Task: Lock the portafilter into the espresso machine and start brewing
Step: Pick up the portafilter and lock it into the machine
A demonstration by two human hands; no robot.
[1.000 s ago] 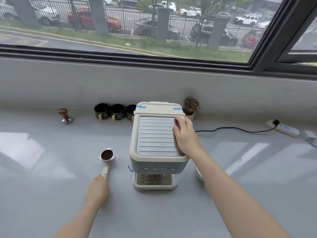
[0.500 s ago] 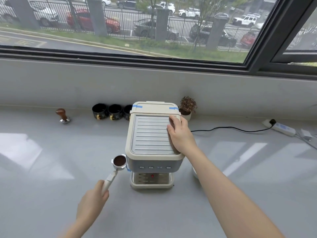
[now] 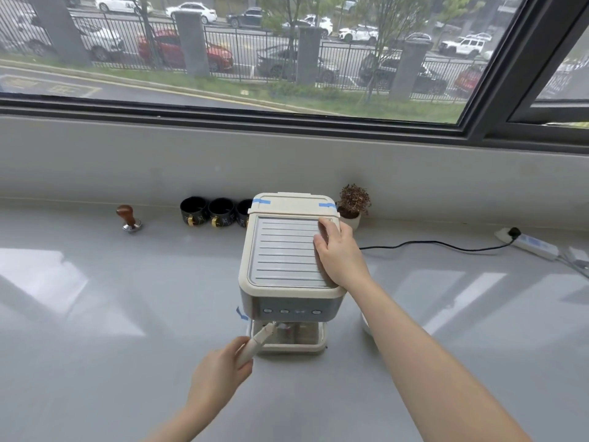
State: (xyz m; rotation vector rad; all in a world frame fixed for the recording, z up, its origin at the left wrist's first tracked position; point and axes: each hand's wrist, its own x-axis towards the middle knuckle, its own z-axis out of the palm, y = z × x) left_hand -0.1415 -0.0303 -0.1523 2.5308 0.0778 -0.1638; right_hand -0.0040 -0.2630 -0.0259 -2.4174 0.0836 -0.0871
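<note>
A cream and grey espresso machine (image 3: 283, 260) stands on the grey counter, with a row of buttons (image 3: 291, 312) on its front. My right hand (image 3: 339, 253) lies flat on the right side of its ribbed top. My left hand (image 3: 220, 374) grips the cream handle of the portafilter (image 3: 257, 342). The handle slants up to the right, and the basket end is under the machine's front overhang, hidden from view. I cannot tell whether it is seated in the group head.
Three black cups (image 3: 220, 212) stand in a row behind the machine's left side, and a wooden-knobbed tamper (image 3: 129, 218) stands further left. A small potted plant (image 3: 352, 205) sits behind on the right. A black cable (image 3: 430, 245) runs to a power strip (image 3: 532, 244). A white bowl edge (image 3: 366, 327) shows under my right forearm.
My left hand has carried the portafilter from the counter left of the machine rightward and under its front, so the coffee-filled basket is now hidden. My right hand stays on the machine's top.
</note>
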